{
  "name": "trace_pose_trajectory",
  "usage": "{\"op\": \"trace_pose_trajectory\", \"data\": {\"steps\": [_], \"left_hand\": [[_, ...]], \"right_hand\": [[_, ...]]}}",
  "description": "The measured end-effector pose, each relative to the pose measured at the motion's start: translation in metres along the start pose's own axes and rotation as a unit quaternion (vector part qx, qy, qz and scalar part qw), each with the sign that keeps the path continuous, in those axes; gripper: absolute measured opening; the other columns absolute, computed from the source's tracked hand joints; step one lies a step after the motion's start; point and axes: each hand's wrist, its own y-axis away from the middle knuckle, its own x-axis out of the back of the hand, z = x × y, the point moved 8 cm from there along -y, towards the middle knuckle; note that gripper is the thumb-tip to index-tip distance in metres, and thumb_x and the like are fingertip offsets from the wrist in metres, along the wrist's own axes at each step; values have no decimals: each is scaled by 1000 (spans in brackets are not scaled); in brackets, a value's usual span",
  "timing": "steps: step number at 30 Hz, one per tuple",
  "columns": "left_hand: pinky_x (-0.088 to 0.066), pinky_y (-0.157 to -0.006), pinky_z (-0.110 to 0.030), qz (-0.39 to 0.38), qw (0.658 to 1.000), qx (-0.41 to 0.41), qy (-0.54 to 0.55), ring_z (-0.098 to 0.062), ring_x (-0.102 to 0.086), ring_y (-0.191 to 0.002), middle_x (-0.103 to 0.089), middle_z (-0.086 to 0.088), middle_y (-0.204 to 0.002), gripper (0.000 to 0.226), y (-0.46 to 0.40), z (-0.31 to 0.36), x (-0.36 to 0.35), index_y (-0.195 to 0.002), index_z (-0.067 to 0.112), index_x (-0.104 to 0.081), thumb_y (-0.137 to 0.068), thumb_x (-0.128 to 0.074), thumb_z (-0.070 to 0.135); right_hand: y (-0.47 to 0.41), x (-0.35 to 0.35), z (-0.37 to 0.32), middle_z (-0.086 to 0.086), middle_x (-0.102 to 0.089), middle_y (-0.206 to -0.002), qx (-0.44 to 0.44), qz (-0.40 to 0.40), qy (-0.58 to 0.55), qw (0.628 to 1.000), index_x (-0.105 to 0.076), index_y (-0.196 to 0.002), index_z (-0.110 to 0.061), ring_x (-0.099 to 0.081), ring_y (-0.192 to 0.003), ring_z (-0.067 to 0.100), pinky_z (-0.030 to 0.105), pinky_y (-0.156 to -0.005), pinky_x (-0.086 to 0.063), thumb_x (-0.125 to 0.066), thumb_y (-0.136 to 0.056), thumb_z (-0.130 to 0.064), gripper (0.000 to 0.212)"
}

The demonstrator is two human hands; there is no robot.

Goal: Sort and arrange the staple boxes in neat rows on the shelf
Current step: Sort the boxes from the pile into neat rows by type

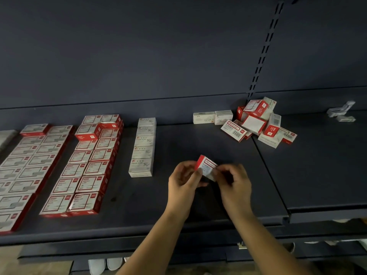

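Red-and-white cardboard marks the small staple box [205, 167] held above the middle of the dark blue shelf [178, 195], tilted, with its red end up and to the left. The left hand [183, 180] grips it from the left, thumb laid across its face, while the right hand [233, 180] pinches its right end with curled fingertips; both hands hold this one box clear of the shelf surface. To the left, red-and-white boxes lie flat in tidy double rows [85, 165] running from the back panel toward the front edge, with more rows [25, 165] at the far left, partly cut off by the frame. Just right of them stands a single row of white paper clip boxes [143, 146], five deep. At the back right, near the slotted upright [264, 48], a loose pile of mixed boxes [258, 122] lies jumbled, some tilted on others, with two white boxes [212, 117] side by side just left of it. Well apart on the neighbouring shelf section are a few small pale items [341, 112], too blurred to identify.
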Motion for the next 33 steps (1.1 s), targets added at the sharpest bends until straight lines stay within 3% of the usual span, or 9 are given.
{"op": "trace_pose_trajectory", "data": {"steps": [4, 8, 13, 16, 20, 25, 33], "left_hand": [[-53, -79, -29, -35, 998, -43, -10, -23, -66, -93, -70, -9, -94, 15, 5, 8, -4, -91, 2, -66, -81, -66, 13], [-49, -82, -19, -48, 992, -88, -80, -16, -63, -103, -63, -12, -109, 16, 8, 12, -6, -97, -2, -68, -82, -64, 0], [-50, -81, -21, -36, 990, -93, -102, -18, -65, -99, -64, -13, -106, 18, 9, 12, -5, -95, 5, -70, -83, -62, -5], [-51, -80, -21, 37, 988, -93, -114, -15, -65, -95, -69, -8, -96, 17, 11, 12, 8, -94, 7, -70, -84, -62, -4], [-51, -79, -17, 112, 993, -33, -30, -6, -66, -90, -72, 1, -91, 21, 10, 8, 22, -98, 15, -69, -82, -66, 1], [-53, -83, -23, 58, 997, -15, -40, -10, -67, -94, -73, 2, -94, 22, 10, 8, 10, -101, 15, -67, -82, -65, 3], [-54, -74, -22, 32, 998, -24, -56, -15, -68, -91, -73, 0, -92, 18, 10, 9, 10, -97, 15, -68, -84, -63, 3]], "right_hand": [[3, -16, -3, -6, -65, -97, -22, -54, -77, 995, -67, -98, -20, -60, -92, 2, 13, -79, -47, -54, -92, -15, 15], [5, -20, -7, -1, -71, -94, -62, -107, -181, 976, -69, -99, -17, -65, -93, 11, 22, -79, -51, -50, -94, -34, 26], [5, -13, 0, 4, -72, -92, -105, -85, -242, 961, -68, -98, -12, -68, -87, 19, 25, -70, -55, -55, -86, -26, 23], [5, -11, 7, 5, -72, -92, -122, -77, -260, 955, -67, -96, -15, -69, -89, 21, 28, -72, -56, -52, -89, -21, 18], [4, -9, 9, 7, -71, -96, -130, -64, -295, 944, -66, -100, -12, -68, -92, 23, 27, -73, -55, -48, -90, -21, 22], [4, -10, 9, 8, -71, -99, -129, -74, -304, 941, -66, -102, -11, -67, -95, 23, 27, -74, -55, -47, -88, -22, 25], [6, -11, 5, 1, -72, -96, -109, -91, -285, 948, -66, -100, -14, -68, -94, 19, 25, -74, -55, -46, -88, -24, 25]]}}
